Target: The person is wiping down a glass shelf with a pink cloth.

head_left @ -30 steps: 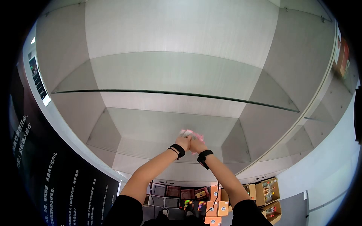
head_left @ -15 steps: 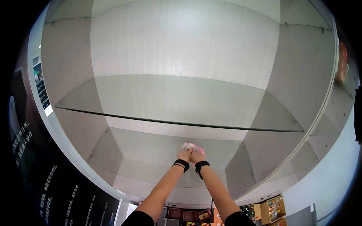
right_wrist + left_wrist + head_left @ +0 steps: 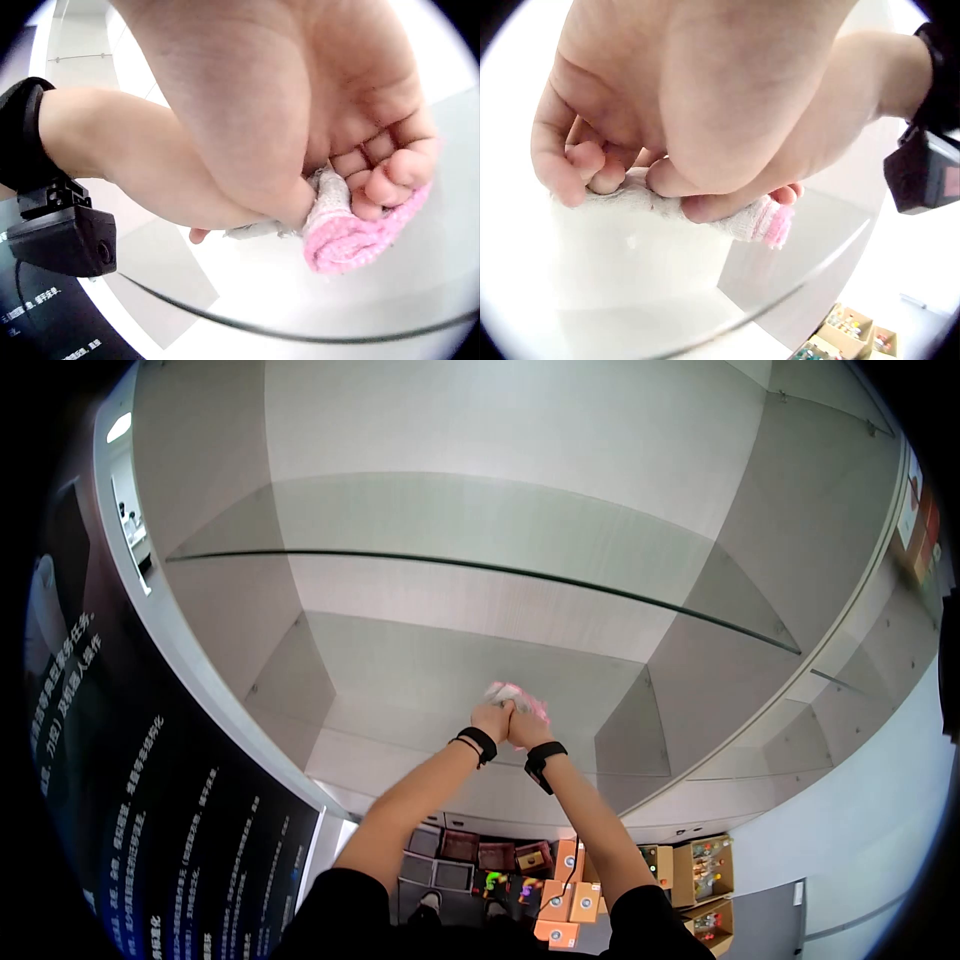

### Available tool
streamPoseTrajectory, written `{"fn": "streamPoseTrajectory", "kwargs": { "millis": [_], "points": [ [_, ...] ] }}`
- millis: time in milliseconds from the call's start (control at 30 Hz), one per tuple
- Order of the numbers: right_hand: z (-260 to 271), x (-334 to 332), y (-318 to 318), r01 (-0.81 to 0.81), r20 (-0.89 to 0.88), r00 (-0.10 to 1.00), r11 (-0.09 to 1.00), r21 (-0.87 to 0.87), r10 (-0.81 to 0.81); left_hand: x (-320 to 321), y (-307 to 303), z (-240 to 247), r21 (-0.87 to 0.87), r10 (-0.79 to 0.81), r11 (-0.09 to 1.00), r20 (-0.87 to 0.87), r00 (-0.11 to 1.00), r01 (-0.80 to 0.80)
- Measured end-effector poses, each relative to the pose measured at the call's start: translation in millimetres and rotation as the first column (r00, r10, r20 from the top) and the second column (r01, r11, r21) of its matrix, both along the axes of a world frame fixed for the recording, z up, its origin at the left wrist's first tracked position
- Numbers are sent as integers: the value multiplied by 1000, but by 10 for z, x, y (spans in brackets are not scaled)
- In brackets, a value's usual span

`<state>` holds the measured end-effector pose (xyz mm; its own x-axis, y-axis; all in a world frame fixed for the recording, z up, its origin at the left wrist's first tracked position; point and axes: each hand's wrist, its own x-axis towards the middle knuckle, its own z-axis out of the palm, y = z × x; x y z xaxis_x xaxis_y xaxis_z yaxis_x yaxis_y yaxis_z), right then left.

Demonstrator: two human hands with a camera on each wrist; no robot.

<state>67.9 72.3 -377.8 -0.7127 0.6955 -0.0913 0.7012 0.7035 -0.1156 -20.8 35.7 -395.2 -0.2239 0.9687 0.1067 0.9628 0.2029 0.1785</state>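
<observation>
Both hands are held together in front of a cabinet, gripping one bunched white-and-pink cloth [image 3: 510, 691]. My left hand [image 3: 490, 722] curls its fingers round the white part, as the left wrist view shows. Right beside it, my right hand [image 3: 527, 729] grips the cloth with curled fingers. In the right wrist view a rolled pink end [image 3: 345, 247] sticks out below those fingers, with white fabric above it. Another pink-edged end [image 3: 778, 225] pokes out past the fingers in the left wrist view. Much of the cloth is hidden inside the hands.
A glass shelf [image 3: 480, 566] with a dark front edge spans the cabinet above the hands; a lower shelf [image 3: 430, 660] lies behind them. On the floor are orange boxes [image 3: 585, 901], dark trays [image 3: 460, 847] and cartons of small items [image 3: 705, 868]. A black lettered panel [image 3: 150, 810] stands left.
The head view tilted up, then back down, so the shelves shifted in the picture. Both hands kept their grip on the cloth throughout, side by side.
</observation>
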Motion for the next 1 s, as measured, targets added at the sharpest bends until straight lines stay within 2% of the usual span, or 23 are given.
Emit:
{"fn": "streamPoseTrajectory", "kwargs": {
  "millis": [67, 100, 167, 200, 233, 300, 400, 467, 500, 567, 667, 700, 767, 867, 1000],
  "points": [
    [7, 45, -91, -42, 29, 999, 991, -127, 46, 33, -129, 4, -32, -50, 998, -6, 999, 50],
    [3, 60, -117, -46, 37, 998, 992, -120, 51, 27, -167, -7, -25, -45, 999, 1, 999, 45],
    [-4, 85, -173, -50, -44, 998, 998, -37, 49, 8, -213, -8, 83, -140, 986, -81, 987, 147],
    [-7, 75, -167, -52, -44, 998, 998, -24, 51, 10, -213, 34, 18, -138, 990, -61, 989, 139],
    [-14, 59, -153, -60, -12, 998, 998, -4, 60, 18, -196, 52, 29, -136, 990, -65, 989, 138],
    [-83, 18, -76, -69, 19, 997, 997, 24, 68, 64, -156, 61, -60, -3, 998, -31, 1000, 1],
    [-205, -4, 12, -54, 13, 998, 998, 39, 54, 72, -40, -38, -48, 81, 996, -7, 997, -82],
    [-168, 37, -52, -66, -189, 971, 923, 379, 147, 78, -52, -73, -47, 123, 991, 26, 992, -122],
    [-140, 38, -90, -69, -182, 972, 925, 373, 146, 73, -56, -78, -15, 121, 993, 11, 993, -121],
    [-53, 6, -150, 46, -110, 993, 999, 16, -44, 88, -95, -80, 10, 119, 993, 3, 993, -119],
    [112, 66, -316, 30, -35, 999, 1000, -8, -30, 118, -190, -31, -60, 108, 992, -20, 994, -109],
    [129, 78, -352, 37, -18, 999, 999, -40, -38, 114, -223, -54, -62, 108, 992, -17, 994, -109],
    [113, 99, -399, 19, -4, 1000, 999, -38, -19, 98, -284, -99, 2, 14, 1000, -32, 999, -14],
    [49, 121, -431, 1, 19, 1000, 999, -41, 0, 109, -389, -36, -17, -27, 1000, -1, 1000, 26],
    [126, 138, -515, 28, 51, 998, 999, -42, -26, 141, -403, -40, -31, -3, 1000, -21, 1000, 2]
  ]
}}
